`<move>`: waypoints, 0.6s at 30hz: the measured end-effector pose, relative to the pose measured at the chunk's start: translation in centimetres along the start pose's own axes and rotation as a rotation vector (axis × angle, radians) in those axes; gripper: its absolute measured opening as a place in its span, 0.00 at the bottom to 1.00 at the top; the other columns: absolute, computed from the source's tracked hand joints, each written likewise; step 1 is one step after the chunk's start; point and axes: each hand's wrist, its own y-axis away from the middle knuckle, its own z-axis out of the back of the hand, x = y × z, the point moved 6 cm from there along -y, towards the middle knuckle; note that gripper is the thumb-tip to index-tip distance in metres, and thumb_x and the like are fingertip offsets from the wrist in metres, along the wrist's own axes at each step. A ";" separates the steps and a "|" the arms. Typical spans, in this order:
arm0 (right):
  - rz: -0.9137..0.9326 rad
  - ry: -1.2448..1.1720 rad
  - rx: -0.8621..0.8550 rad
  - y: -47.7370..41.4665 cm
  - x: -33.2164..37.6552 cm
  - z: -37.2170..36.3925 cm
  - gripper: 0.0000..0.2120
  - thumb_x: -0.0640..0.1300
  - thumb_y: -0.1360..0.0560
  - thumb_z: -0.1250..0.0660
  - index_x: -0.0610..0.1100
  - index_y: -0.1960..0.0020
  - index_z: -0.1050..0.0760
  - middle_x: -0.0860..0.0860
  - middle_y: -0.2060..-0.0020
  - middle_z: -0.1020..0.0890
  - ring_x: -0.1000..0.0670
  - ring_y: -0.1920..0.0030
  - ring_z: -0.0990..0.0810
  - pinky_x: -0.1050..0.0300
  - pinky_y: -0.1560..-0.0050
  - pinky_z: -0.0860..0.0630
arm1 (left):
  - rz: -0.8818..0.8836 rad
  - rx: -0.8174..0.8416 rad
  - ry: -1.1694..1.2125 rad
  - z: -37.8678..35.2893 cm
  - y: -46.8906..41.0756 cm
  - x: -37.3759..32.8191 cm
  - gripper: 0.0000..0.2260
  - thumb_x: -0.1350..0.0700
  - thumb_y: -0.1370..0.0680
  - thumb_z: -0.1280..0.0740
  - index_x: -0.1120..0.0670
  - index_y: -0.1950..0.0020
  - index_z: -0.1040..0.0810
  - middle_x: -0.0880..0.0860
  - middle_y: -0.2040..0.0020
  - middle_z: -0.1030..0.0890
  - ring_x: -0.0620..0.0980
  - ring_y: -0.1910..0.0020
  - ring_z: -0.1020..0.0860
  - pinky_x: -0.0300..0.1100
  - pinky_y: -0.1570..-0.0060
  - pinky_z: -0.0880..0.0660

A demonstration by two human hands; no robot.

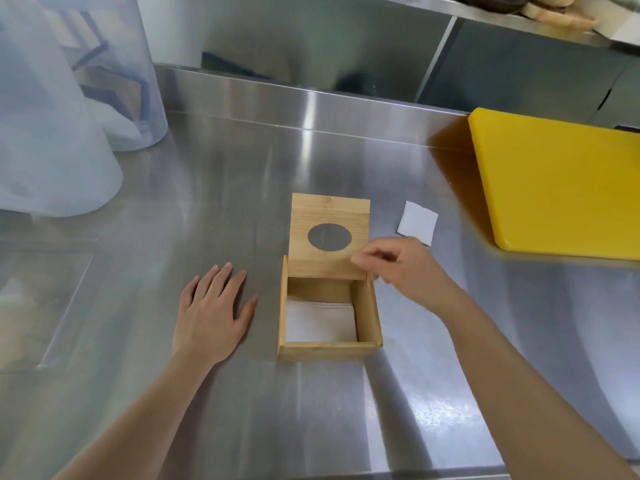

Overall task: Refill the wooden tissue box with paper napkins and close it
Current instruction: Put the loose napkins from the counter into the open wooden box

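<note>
Box [329,317] sits mid-counter [242,168], napkins [320,322] inside, stiff lid [328,233] upright. Your right hand [405,268] pinches nothing at the lid's edge; left hand [211,306] rests flat, empty. Grip the lid's rim; napkins are limp.

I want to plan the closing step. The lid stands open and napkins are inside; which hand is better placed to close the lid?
The right hand: its fingers are at the edge of the raised lid, seemingly touching it. The left hand lies flat on the counter, beside the wooden box.

bright, even light — glare streaks on steel counter [242,202], edges warped.
</note>
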 end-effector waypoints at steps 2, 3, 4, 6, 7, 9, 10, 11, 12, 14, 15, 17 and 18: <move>-0.092 -0.179 -0.186 -1.3 -2.6 2.4 0.09 0.42 0.26 0.32 0.44 0.65 0.21 0.52 0.76 0.26 0.57 0.76 0.32 0.69 0.75 0.35 | 0.003 0.001 0.003 0.0 0.0 0.1 0.27 0.40 0.25 0.52 0.53 0.34 0.29 0.56 0.31 0.29 0.56 0.30 0.34 0.53 0.32 0.42; -0.155 -0.230 -0.296 -2.1 -4.4 3.5 0.09 0.41 0.26 0.33 0.43 0.65 0.21 0.50 0.75 0.27 0.56 0.76 0.32 0.68 0.76 0.36 | 0.006 0.003 0.002 0.0 0.0 0.1 0.28 0.40 0.25 0.52 0.53 0.34 0.29 0.56 0.31 0.29 0.56 0.30 0.34 0.52 0.32 0.43; -0.225 -0.250 -0.406 -2.8 -6.4 4.6 0.09 0.41 0.27 0.32 0.42 0.65 0.22 0.49 0.73 0.27 0.54 0.75 0.32 0.67 0.76 0.36 | 0.009 0.007 0.000 0.0 0.0 0.1 0.28 0.40 0.25 0.52 0.53 0.34 0.29 0.56 0.31 0.29 0.56 0.30 0.35 0.52 0.32 0.43; -0.338 -0.208 -0.573 -4.2 -10.3 6.2 0.10 0.41 0.28 0.32 0.43 0.67 0.25 0.46 0.68 0.25 0.50 0.70 0.29 0.63 0.71 0.32 | 0.012 0.010 0.001 0.1 0.0 0.1 0.28 0.40 0.25 0.52 0.52 0.34 0.29 0.55 0.30 0.29 0.55 0.30 0.35 0.52 0.32 0.43; -0.380 -0.151 -0.632 -4.9 -12.0 7.0 0.09 0.42 0.28 0.32 0.42 0.66 0.25 0.45 0.65 0.23 0.46 0.66 0.26 0.59 0.67 0.30 | 0.012 0.010 0.002 0.1 0.0 0.1 0.28 0.40 0.25 0.52 0.53 0.34 0.29 0.55 0.31 0.29 0.55 0.30 0.35 0.52 0.32 0.43; -0.463 -0.005 -0.716 -5.8 -14.6 8.4 0.08 0.44 0.28 0.32 0.38 0.58 0.24 0.41 0.59 0.20 0.39 0.56 0.21 0.53 0.56 0.28 | 0.012 0.010 0.001 0.2 0.0 0.0 0.27 0.40 0.25 0.52 0.53 0.34 0.29 0.56 0.31 0.29 0.56 0.30 0.34 0.52 0.32 0.43; -0.513 0.047 -0.734 -6.2 -15.7 8.9 0.12 0.45 0.27 0.33 0.36 0.53 0.24 0.39 0.54 0.19 0.38 0.51 0.21 0.51 0.53 0.27 | 0.012 0.010 0.002 0.2 0.0 -0.1 0.27 0.40 0.25 0.51 0.53 0.34 0.29 0.56 0.31 0.29 0.55 0.30 0.34 0.52 0.32 0.43; -0.564 0.078 -0.742 -6.5 -16.4 9.4 0.16 0.47 0.27 0.33 0.35 0.49 0.25 0.38 0.50 0.19 0.37 0.48 0.21 0.50 0.51 0.27 | 0.015 0.012 0.002 0.2 0.0 -0.1 0.27 0.40 0.25 0.52 0.53 0.34 0.29 0.55 0.31 0.29 0.55 0.30 0.35 0.52 0.32 0.43; -0.608 0.096 -0.746 -6.7 -16.9 9.8 0.20 0.50 0.27 0.33 0.35 0.45 0.26 0.37 0.47 0.20 0.36 0.46 0.22 0.48 0.48 0.26 | 0.018 0.015 0.003 0.2 0.0 -0.1 0.27 0.40 0.25 0.52 0.53 0.34 0.29 0.55 0.31 0.29 0.55 0.30 0.35 0.52 0.32 0.43; -0.697 0.101 -0.745 -7.4 -18.0 10.3 0.26 0.55 0.30 0.31 0.36 0.43 0.27 0.38 0.45 0.21 0.35 0.45 0.23 0.45 0.44 0.26 | 0.024 0.018 0.005 0.2 -0.1 0.0 0.27 0.40 0.25 0.52 0.53 0.34 0.29 0.55 0.31 0.29 0.55 0.30 0.35 0.51 0.32 0.44; -0.739 0.103 -0.740 -7.8 -18.5 10.4 0.29 0.59 0.32 0.30 0.37 0.43 0.27 0.38 0.44 0.22 0.36 0.45 0.23 0.43 0.43 0.25 | 0.024 0.020 0.004 0.3 -0.1 0.0 0.27 0.40 0.25 0.52 0.52 0.34 0.29 0.55 0.31 0.29 0.55 0.30 0.35 0.51 0.32 0.44; -0.819 0.144 -0.717 -8.4 -19.3 10.4 0.35 0.65 0.37 0.30 0.39 0.43 0.27 0.40 0.44 0.23 0.38 0.44 0.24 0.41 0.42 0.26 | 0.027 0.033 0.000 0.2 -0.1 0.0 0.27 0.40 0.25 0.52 0.52 0.34 0.29 0.55 0.31 0.29 0.55 0.30 0.34 0.50 0.32 0.44; -0.844 0.185 -0.706 -8.7 -19.3 10.4 0.36 0.66 0.38 0.30 0.40 0.42 0.27 0.40 0.44 0.24 0.38 0.44 0.24 0.41 0.42 0.26 | 0.030 0.040 -0.001 0.2 -0.1 0.0 0.27 0.40 0.25 0.52 0.52 0.34 0.29 0.55 0.31 0.29 0.55 0.30 0.34 0.50 0.32 0.44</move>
